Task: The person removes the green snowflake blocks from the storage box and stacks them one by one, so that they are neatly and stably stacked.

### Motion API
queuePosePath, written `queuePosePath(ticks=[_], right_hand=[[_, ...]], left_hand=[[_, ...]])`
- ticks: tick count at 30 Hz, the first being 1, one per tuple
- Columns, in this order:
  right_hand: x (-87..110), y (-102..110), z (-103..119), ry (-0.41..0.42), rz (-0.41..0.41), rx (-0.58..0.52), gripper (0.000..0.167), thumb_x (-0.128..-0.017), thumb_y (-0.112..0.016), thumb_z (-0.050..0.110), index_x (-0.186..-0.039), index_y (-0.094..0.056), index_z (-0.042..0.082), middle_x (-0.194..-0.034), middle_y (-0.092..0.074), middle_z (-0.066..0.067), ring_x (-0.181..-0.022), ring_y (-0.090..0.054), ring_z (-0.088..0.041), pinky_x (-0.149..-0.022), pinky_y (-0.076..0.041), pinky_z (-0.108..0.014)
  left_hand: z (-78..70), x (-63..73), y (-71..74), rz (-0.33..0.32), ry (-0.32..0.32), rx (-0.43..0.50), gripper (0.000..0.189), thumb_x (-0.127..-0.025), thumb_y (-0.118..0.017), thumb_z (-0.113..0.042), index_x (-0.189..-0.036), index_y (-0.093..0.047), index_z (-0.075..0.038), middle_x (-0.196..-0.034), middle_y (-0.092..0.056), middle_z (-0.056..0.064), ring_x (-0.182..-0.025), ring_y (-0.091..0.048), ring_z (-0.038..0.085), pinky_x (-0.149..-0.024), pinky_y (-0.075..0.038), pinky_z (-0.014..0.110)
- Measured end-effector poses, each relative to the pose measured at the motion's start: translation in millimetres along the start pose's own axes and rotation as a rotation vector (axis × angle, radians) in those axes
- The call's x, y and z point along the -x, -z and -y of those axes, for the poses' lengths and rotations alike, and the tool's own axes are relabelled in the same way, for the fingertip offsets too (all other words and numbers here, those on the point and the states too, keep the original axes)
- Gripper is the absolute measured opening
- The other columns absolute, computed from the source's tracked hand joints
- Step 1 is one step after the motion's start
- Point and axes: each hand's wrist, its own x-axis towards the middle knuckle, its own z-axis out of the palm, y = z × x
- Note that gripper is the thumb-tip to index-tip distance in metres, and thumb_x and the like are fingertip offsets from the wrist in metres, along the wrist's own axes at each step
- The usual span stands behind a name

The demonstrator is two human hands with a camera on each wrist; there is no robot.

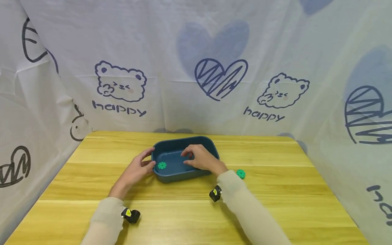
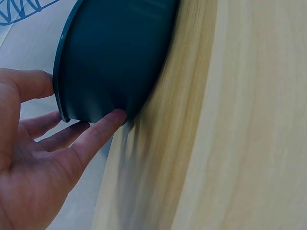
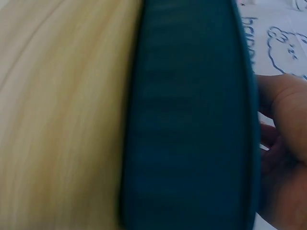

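A dark blue rectangular bin (image 1: 177, 177) stands on the wooden table. My left hand (image 1: 136, 172) holds its left end, thumb and fingers spread against the outer wall; the left wrist view shows fingertips (image 2: 117, 115) touching the bin wall (image 2: 115, 52). My right hand (image 1: 200, 158) reaches over the near rim into the bin, thumb and bent fingers apart, with nothing visible between them. Inside the bin, near its left end, lies a green notched disc (image 1: 162, 165). The right wrist view is blurred; the bin wall (image 3: 192, 120) hides part of the right hand (image 3: 288, 139).
A second green notched disc (image 1: 240, 174) lies on the table (image 1: 171, 214), to the right of the bin and close to the right sleeve (image 1: 239, 190). A white printed curtain (image 1: 171, 68) hangs behind the table and along its sides.
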Motion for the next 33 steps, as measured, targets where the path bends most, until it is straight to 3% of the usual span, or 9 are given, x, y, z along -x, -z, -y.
queuePosePath(ticks=[6,14,20,33], right_hand=[[-19.0,-15.8,11.8,0.02,0.077,-0.015,0.028,-0.092,-0.078,0.011,-0.118,-0.074,0.002,-0.118,-0.073,-0.012,-0.101,-0.069,-0.027,-0.09,-0.059,-0.035],[-40.1,-31.9,21.3,0.047,0.099,-0.025,0.027,-0.091,-0.079,0.01,-0.117,-0.075,0.003,-0.117,-0.076,-0.01,-0.098,-0.072,-0.024,-0.087,-0.06,-0.025],[-54.1,-43.8,28.9,0.021,0.125,-0.017,0.027,-0.09,-0.08,0.01,-0.117,-0.076,0.005,-0.115,-0.076,-0.009,-0.096,-0.072,-0.02,-0.082,-0.058,-0.019],[-66.8,-52.8,33.9,-0.015,0.169,0.047,0.028,-0.088,-0.08,0.006,-0.116,-0.078,0.009,-0.112,-0.079,-0.004,-0.093,-0.071,-0.012,-0.083,-0.058,-0.017]], left_hand=[[-1.0,0.7,-0.5,0.005,0.0,0.01,0.062,-0.107,-0.05,-0.008,-0.163,-0.024,-0.006,-0.167,-0.023,0.028,-0.146,-0.042,0.05,-0.103,-0.059,0.043],[-1.1,0.8,-0.2,0.012,-0.004,0.012,0.062,-0.108,-0.05,-0.01,-0.163,-0.023,-0.006,-0.167,-0.023,0.028,-0.146,-0.042,0.05,-0.104,-0.058,0.044],[0.7,1.9,0.4,0.022,-0.014,0.015,0.062,-0.107,-0.051,-0.009,-0.163,-0.023,-0.004,-0.166,-0.023,0.029,-0.146,-0.043,0.051,-0.101,-0.06,0.041],[0.0,1.6,0.8,0.029,-0.019,0.028,0.063,-0.108,-0.05,-0.01,-0.164,-0.022,-0.005,-0.166,-0.022,0.029,-0.146,-0.041,0.051,-0.1,-0.06,0.038]])
